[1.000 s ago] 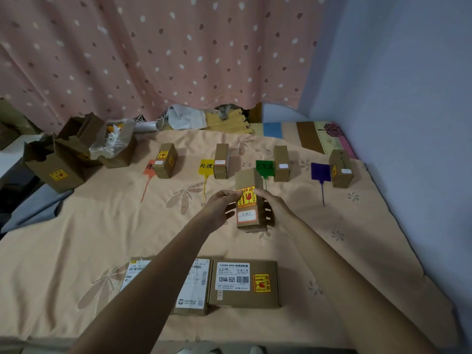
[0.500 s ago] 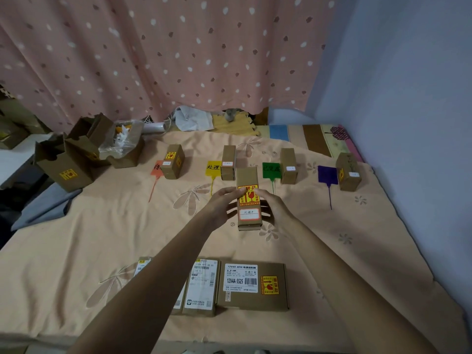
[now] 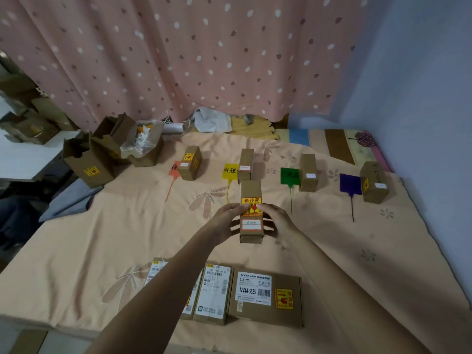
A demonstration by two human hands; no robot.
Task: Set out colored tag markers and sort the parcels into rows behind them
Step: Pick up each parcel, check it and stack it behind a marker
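Nearest the camera, three flat brown cardboard parcels are lying side by side on the peach flower-print bedspread (image 3: 76, 238). The widest flat parcel (image 3: 265, 300) is showing a white label reading "12V4A 48W" and "12V4A-5525" with a barcode, plus a yellow and red fragile sticker. The middle flat parcel (image 3: 213, 292) and the left flat parcel (image 3: 157, 272), partly hidden by a forearm, are carrying white barcode labels too small to read.

Beyond them, the left hand (image 3: 226, 219) and right hand (image 3: 277, 219) are clasping a narrow brown cardboard box (image 3: 251, 213) from either side, fingers closed on it. It is sitting lengthwise in line with the yellow marker's parcel, its far end just short of it; whether it is resting on the bedspread cannot be told. Its yellow sticker is reading "易碎品", and a red-bordered white label below is bearing handwriting.

Farther back, four markers are lying in a row: an orange tag marker (image 3: 174, 167), a yellow tag marker (image 3: 229, 172) reading "处理", a green tag marker (image 3: 289, 176) and a purple tag marker (image 3: 350, 186). A small upright brown box is standing at each: (image 3: 189, 163), (image 3: 245, 166), (image 3: 308, 172), (image 3: 375, 181).

At far left, opened brown cartons (image 3: 112, 149) are sitting before the pink spotted curtain (image 3: 178, 60).
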